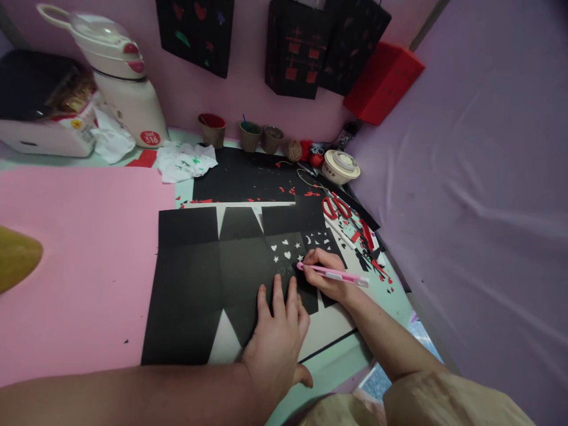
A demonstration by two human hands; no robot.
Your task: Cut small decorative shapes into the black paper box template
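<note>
Black card (190, 284) lies spread before me, creased into panels, with star, heart and moon holes cut through its right part. My left hand (277, 331) rests flat on it, fingers stretched out just below the hearts and stars. Faint pencil-like outlines show near the fingertips. My right hand (326, 272) is closed around a pink craft knife (337, 275), its front end at the card beside the lowest star. The blade itself is too small to make out. White board (328, 331) shows beneath the card.
Red-handled scissors (335, 207) and red and black scraps lie at the right. A pink sheet (80, 266) covers the left side. Along the back stand paper cups (251, 136), a lidded bowl (341, 167) and a white bottle (131, 100). Black and red boxes (295, 53) hang above.
</note>
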